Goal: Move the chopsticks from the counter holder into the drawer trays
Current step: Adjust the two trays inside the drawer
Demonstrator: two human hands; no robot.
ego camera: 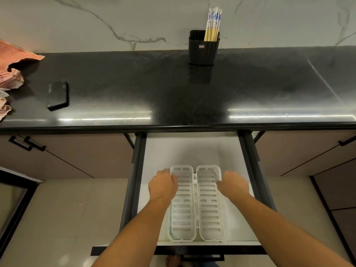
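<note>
Still upright, the chopsticks (212,24) — blue-patterned tops (bamboo shafts) — fill the holder (203,52).

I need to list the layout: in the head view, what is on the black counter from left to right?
Pink cloth → black phone → black holder with chopsticks.

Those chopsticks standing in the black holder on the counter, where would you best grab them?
Pinch the chopsticks around their patterned upper ends, coming down from above. Those ends stick up clear of the black holder, bunched at its right side; the lower parts are hidden inside it.
</note>
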